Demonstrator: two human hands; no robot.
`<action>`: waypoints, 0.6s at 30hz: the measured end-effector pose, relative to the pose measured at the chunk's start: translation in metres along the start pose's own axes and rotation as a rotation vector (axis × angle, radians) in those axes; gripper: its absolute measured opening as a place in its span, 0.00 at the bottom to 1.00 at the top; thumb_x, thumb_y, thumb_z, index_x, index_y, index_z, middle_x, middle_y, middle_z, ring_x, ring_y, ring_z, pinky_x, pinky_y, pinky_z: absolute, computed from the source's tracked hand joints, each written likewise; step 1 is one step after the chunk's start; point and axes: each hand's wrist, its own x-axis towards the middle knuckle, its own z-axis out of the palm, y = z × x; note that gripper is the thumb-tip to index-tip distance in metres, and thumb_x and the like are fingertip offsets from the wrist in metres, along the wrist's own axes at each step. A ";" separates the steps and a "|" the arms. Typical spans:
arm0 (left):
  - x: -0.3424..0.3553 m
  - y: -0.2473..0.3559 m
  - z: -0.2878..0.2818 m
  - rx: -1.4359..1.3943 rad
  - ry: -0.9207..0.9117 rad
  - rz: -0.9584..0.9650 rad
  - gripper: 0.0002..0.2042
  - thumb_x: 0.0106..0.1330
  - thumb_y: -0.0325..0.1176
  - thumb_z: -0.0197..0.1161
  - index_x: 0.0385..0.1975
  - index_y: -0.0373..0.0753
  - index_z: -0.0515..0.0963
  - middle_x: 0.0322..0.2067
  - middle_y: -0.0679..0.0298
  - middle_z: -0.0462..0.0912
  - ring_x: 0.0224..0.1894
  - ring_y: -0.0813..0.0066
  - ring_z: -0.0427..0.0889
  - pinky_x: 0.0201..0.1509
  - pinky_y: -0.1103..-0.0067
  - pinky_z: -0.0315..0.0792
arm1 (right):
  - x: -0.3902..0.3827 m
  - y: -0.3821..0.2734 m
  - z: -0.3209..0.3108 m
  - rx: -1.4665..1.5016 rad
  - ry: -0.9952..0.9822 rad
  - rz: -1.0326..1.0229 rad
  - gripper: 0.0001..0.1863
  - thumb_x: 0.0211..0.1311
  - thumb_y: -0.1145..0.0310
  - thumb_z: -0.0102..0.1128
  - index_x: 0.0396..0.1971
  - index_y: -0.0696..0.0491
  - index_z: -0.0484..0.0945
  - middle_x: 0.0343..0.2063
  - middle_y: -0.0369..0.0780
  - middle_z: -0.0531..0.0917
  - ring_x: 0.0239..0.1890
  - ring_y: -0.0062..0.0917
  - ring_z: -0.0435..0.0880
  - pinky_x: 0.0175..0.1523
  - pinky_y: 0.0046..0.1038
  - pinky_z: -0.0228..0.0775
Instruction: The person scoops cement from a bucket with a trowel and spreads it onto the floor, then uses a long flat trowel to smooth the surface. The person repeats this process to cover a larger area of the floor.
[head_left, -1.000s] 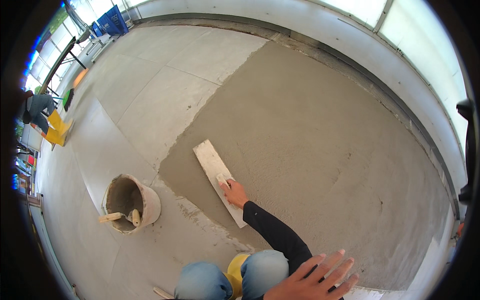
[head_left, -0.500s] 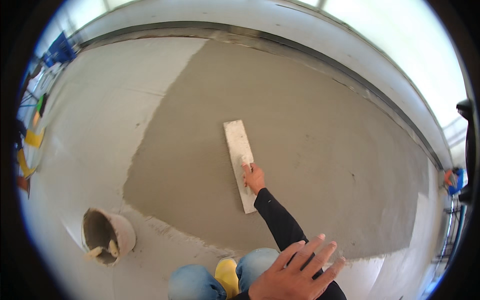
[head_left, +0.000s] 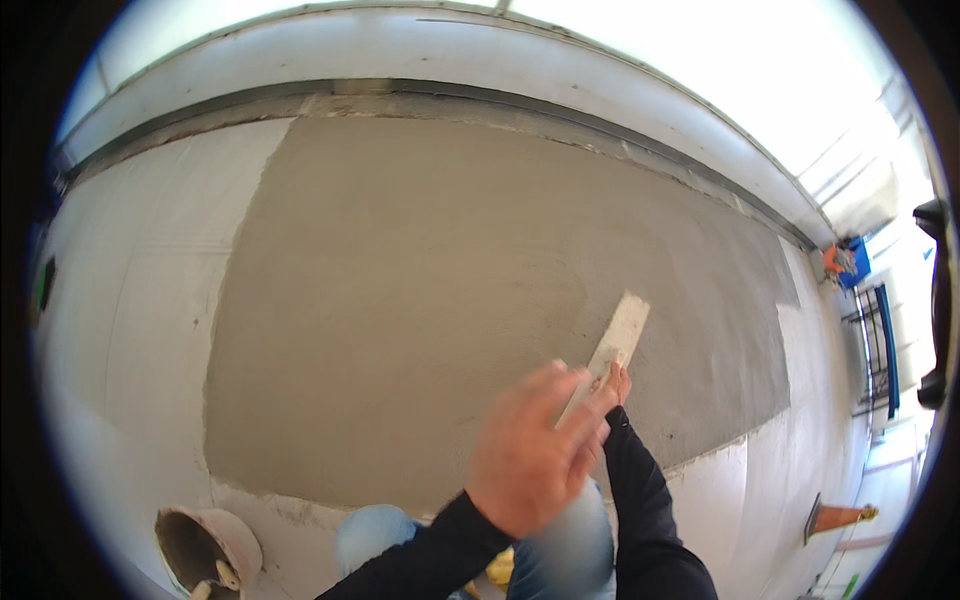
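My right hand (head_left: 618, 384) is closed around the handle of a long rectangular plastering trowel (head_left: 622, 328), its pale blade crusted with dried material. The blade lies on a broad patch of smooth wet grey mortar (head_left: 400, 270) and tilts up toward the right. Nearer to me, my left hand (head_left: 535, 455) hovers in front of the trowel's lower end, blurred by motion. Its fingers look stretched out and apart, with nothing seen in them. Whether it touches the trowel or my right hand I cannot tell, and it hides part of the blade.
A mortar-stained bucket (head_left: 240, 540) with tool handles inside stands at the lower left. Pale floor (head_left: 130, 330) borders the mortar. A low wall (head_left: 450, 50) curves along the far side. An orange cone (head_left: 838, 516) and a blue container (head_left: 855, 262) are at the right.
My right hand and the trowel have moved right, and the blade now leans to the right. My left hand has moved forward toward them. The view has shifted rightward.
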 end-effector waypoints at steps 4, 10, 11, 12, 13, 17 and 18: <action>0.035 -0.030 0.003 -0.085 0.275 -0.086 0.13 0.68 0.31 0.64 0.52 0.41 0.81 0.54 0.58 0.81 0.60 0.60 0.77 0.62 0.67 0.71 | -0.022 -0.029 0.035 -0.255 -0.291 0.048 0.22 0.74 0.51 0.58 0.47 0.59 0.76 0.24 0.37 0.78 0.21 0.23 0.77 0.22 0.28 0.71; 0.043 -0.010 0.025 -0.461 0.517 -0.411 0.16 0.69 0.31 0.61 0.56 0.35 0.77 0.55 0.58 0.80 0.61 0.67 0.74 0.64 0.72 0.66 | -0.048 -0.028 0.155 -0.398 -0.786 0.098 0.21 0.76 0.53 0.55 0.48 0.60 0.76 0.25 0.36 0.77 0.24 0.18 0.76 0.26 0.25 0.71; 0.040 -0.004 0.031 -0.462 0.518 -0.415 0.17 0.69 0.31 0.60 0.57 0.34 0.76 0.56 0.56 0.79 0.62 0.67 0.74 0.66 0.73 0.65 | -0.046 -0.024 0.172 -0.352 -0.756 0.089 0.23 0.76 0.53 0.56 0.50 0.61 0.76 0.26 0.37 0.77 0.24 0.18 0.76 0.26 0.25 0.71; 0.035 0.002 0.034 -0.395 0.480 -0.387 0.17 0.70 0.31 0.60 0.56 0.34 0.76 0.56 0.56 0.79 0.61 0.67 0.74 0.65 0.73 0.65 | -0.040 -0.021 0.183 -0.309 -0.756 0.117 0.24 0.76 0.53 0.56 0.52 0.62 0.76 0.26 0.37 0.78 0.23 0.18 0.76 0.26 0.26 0.71; 0.032 0.006 0.036 -0.321 0.447 -0.343 0.17 0.70 0.31 0.59 0.56 0.34 0.76 0.56 0.56 0.79 0.61 0.67 0.73 0.64 0.73 0.66 | -0.028 -0.019 0.188 -0.293 -0.699 0.088 0.26 0.75 0.52 0.57 0.53 0.63 0.75 0.25 0.39 0.79 0.22 0.19 0.76 0.25 0.27 0.71; 0.026 0.013 0.048 -0.073 0.430 -0.210 0.17 0.70 0.31 0.58 0.57 0.33 0.76 0.56 0.57 0.79 0.60 0.69 0.73 0.64 0.73 0.66 | 0.033 -0.017 0.187 -0.196 -0.524 0.062 0.30 0.73 0.51 0.58 0.57 0.66 0.74 0.23 0.40 0.80 0.19 0.21 0.77 0.23 0.28 0.71; 0.026 0.012 0.050 -0.035 0.445 -0.232 0.17 0.70 0.31 0.58 0.57 0.33 0.76 0.56 0.57 0.79 0.60 0.69 0.73 0.64 0.73 0.66 | 0.050 -0.018 0.181 -0.187 -0.481 0.078 0.30 0.74 0.51 0.57 0.57 0.66 0.74 0.23 0.40 0.80 0.19 0.21 0.76 0.22 0.28 0.71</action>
